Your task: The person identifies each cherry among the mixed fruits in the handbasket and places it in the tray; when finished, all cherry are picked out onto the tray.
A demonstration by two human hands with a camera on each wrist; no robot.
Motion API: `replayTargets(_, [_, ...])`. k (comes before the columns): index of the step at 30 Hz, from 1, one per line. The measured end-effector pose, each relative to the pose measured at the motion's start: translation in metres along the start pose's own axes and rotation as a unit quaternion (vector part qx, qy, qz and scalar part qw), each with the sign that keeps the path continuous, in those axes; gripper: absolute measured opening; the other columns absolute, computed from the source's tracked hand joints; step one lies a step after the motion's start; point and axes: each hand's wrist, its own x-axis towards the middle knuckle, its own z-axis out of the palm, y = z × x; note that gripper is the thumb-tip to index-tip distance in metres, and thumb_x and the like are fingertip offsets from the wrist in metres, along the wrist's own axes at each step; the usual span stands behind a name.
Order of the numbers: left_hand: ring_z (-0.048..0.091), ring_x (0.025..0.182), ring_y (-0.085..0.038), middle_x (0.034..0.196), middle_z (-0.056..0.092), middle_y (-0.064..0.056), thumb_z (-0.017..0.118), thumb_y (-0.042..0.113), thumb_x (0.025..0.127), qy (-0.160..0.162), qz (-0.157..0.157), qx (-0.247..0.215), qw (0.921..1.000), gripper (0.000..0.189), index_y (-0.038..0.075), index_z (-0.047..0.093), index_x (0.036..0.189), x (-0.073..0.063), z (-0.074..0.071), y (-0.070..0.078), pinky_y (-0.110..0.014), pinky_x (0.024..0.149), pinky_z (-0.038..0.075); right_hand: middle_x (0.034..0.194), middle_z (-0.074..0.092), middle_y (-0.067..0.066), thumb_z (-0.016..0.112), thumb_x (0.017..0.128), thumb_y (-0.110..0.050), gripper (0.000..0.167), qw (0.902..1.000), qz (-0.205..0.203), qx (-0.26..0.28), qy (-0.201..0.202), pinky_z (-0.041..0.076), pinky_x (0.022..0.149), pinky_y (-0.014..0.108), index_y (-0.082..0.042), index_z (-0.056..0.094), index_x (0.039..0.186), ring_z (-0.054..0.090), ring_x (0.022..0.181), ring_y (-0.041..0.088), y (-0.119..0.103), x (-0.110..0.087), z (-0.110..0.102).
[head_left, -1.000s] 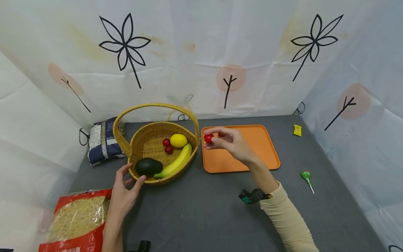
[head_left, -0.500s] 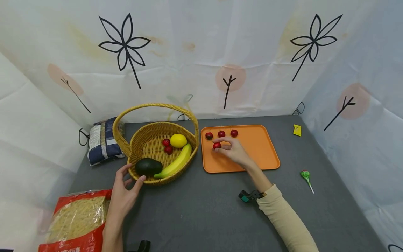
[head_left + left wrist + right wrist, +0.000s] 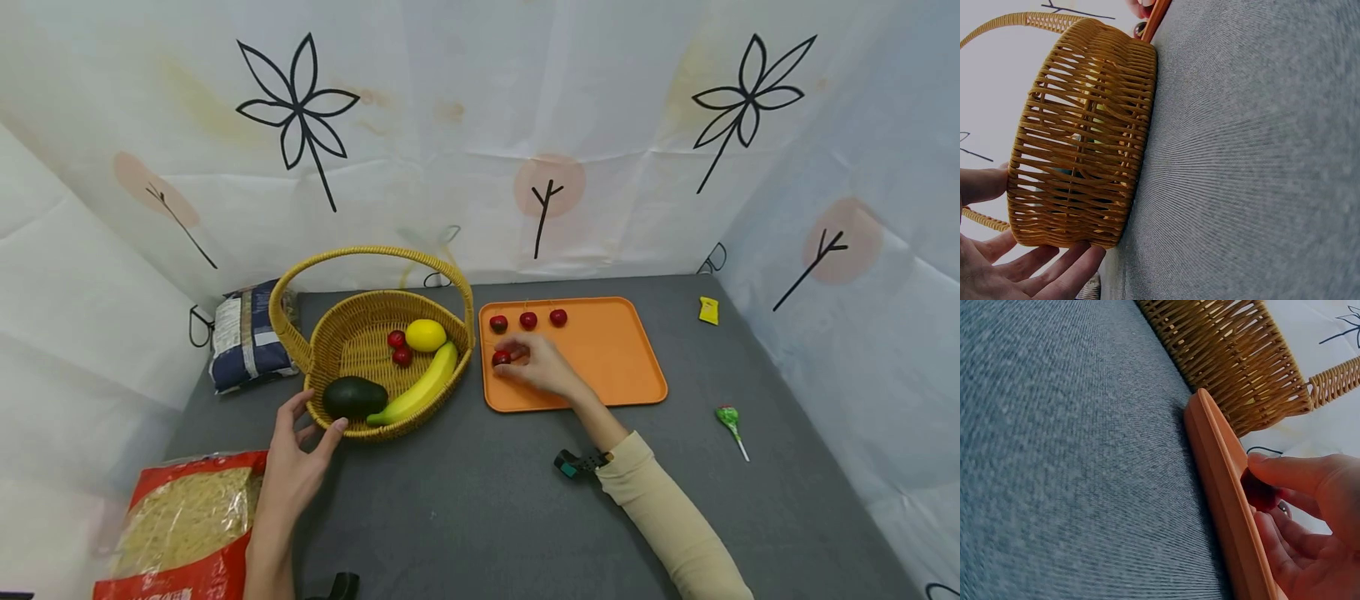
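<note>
In the head view my right hand [image 3: 539, 365] pinches a dark red cherry [image 3: 501, 358] between thumb and fingers, low over the left part of the orange tray [image 3: 600, 358]. The right wrist view shows the held cherry [image 3: 1261, 490] just inside the tray rim [image 3: 1222, 481]. A row of three cherries [image 3: 528, 321] lies along the tray's far side. My left hand [image 3: 296, 458] rests its spread fingers and thumb against the near left of the wicker basket [image 3: 352, 312]. Inside are an avocado [image 3: 355, 397], a banana [image 3: 420, 387], a lemon [image 3: 425, 335] and two cherries [image 3: 402, 357].
A red bag of pasta [image 3: 187, 517] lies beside my left forearm. Behind the basket's left side is a dark blue packet [image 3: 251, 337]. To the right lie a yellow wrapped candy [image 3: 708, 310] and a green lollipop [image 3: 727, 417]. The basket's handle arches high.
My right hand has brought the cherry from over the tray's far left corner down and toward me, below the row, uncovering the three cherries. The left hand stays on the basket.
</note>
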Motion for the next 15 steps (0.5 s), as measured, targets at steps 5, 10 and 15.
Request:
replayTargets(5, [0.048, 0.148, -0.052, 0.176, 0.027, -0.029, 0.072, 0.034, 0.106, -0.001, -0.003, -0.001, 1.0000, 0.085, 0.010, 0.022, 0.171, -0.0007, -0.0001, -0.0003, -0.069, 0.124, 0.040, 0.124, 0.078, 0.015, 0.082, 0.097, -0.015, 0.035, 0.9999, -0.002, -0.009, -0.009, 0.061, 0.094, 0.038, -0.003, 0.073, 0.128, 0.073, 0.111, 0.030, -0.0016, -0.0009, 0.0005])
replayTargets(10, [0.049, 0.148, -0.051, 0.175, 0.028, -0.028, 0.072, 0.033, 0.106, 0.001, 0.004, -0.005, 1.0000, 0.085, 0.010, 0.023, 0.170, 0.0004, 0.0003, -0.0014, -0.069, 0.124, 0.041, 0.127, 0.077, 0.016, 0.083, 0.096, -0.014, 0.039, 1.0000, 0.007, 0.005, -0.005, 0.061, 0.099, 0.047, -0.003, 0.072, 0.131, 0.072, 0.114, 0.033, -0.0017, -0.0021, -0.0002])
replayTargets(15, [0.049, 0.147, -0.051, 0.175, 0.028, -0.029, 0.072, 0.033, 0.106, -0.001, 0.004, -0.005, 1.0000, 0.085, 0.009, 0.022, 0.170, 0.0007, 0.0004, -0.0020, -0.069, 0.123, 0.041, 0.129, 0.077, 0.016, 0.084, 0.096, -0.015, 0.042, 0.9999, 0.011, 0.010, -0.004, 0.060, 0.102, 0.050, -0.003, 0.071, 0.134, 0.071, 0.118, 0.033, -0.0006, -0.0029, -0.0012])
